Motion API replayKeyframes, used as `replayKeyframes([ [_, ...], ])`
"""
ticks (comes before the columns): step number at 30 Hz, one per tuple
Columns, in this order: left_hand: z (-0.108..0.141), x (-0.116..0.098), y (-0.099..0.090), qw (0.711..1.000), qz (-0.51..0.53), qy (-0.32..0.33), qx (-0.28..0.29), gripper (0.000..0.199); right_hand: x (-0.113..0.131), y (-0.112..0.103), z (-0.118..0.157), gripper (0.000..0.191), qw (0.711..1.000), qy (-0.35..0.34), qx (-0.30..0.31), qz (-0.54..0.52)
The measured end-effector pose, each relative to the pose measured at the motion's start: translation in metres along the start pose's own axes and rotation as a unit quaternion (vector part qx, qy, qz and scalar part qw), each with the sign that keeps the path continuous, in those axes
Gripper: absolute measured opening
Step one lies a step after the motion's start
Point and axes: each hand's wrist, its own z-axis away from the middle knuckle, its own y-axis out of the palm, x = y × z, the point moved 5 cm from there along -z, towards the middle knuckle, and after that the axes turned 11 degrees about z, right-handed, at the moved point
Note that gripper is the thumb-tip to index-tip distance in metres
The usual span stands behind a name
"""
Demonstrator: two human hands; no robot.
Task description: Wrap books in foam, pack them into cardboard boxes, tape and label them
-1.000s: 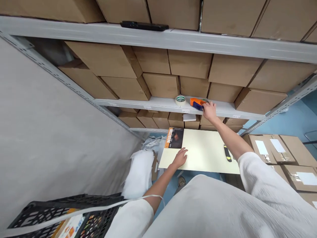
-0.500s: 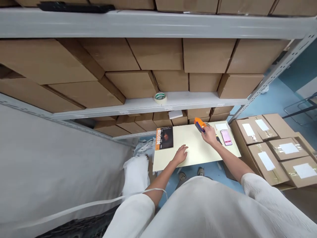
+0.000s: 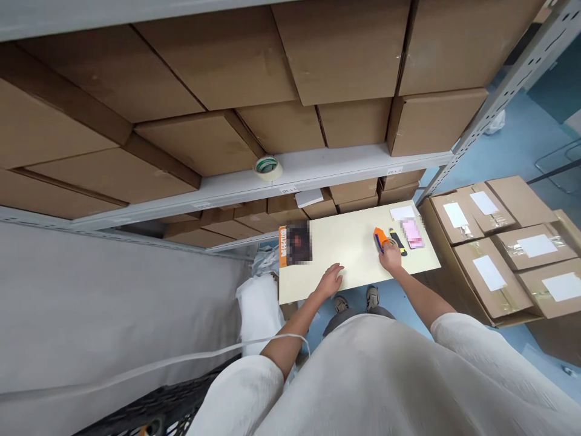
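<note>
My right hand (image 3: 390, 259) is closed around an orange tape dispenser (image 3: 380, 238) with a dark blue part, over the right half of the pale table (image 3: 347, 239). My left hand (image 3: 330, 280) is at the table's near edge, its fingers stretched out and holding nothing. Just right of the dispenser lies a black and yellow utility knife (image 3: 398, 242). Beyond the knife is a phone with a pink screen (image 3: 412, 232), partly blurred out. A dark book with an orange spine edge (image 3: 297, 244) lies at the table's left end.
Shelves of cardboard boxes (image 3: 345, 48) rise behind the table. A roll of tape (image 3: 267, 168) sits on the shelf edge. White paper (image 3: 402, 213) lies at the table's far right. Taped, labelled boxes (image 3: 492, 254) stand to the right. White packing material (image 3: 259, 309) is at the left.
My right hand has brought the orange dispenser lower and to the right, beside the knife. The knife now shows more fully. My left hand has hardly moved; the camera view has shifted.
</note>
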Motion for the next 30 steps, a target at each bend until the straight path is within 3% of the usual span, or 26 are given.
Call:
replayKeyframes([
  [9,-0.011,-0.009,0.003,1.000,-0.016,-0.005,0.003,0.048,-0.009,0.014,0.004,0.032,1.000,-0.009,0.004,-0.021],
  [16,-0.012,-0.015,-0.002,0.999,0.002,-0.004,-0.053,0.047,-0.001,-0.015,-0.004,0.026,0.996,-0.048,-0.068,-0.024],
  [23,0.017,-0.010,-0.023,0.984,0.039,-0.036,-0.170,0.046,0.067,-0.054,-0.022,0.026,0.973,-0.214,-0.080,-0.036],
  [30,0.102,0.012,-0.045,0.947,0.074,-0.087,-0.301,0.048,0.171,-0.065,0.007,0.029,0.927,-0.367,-0.068,-0.024],
])
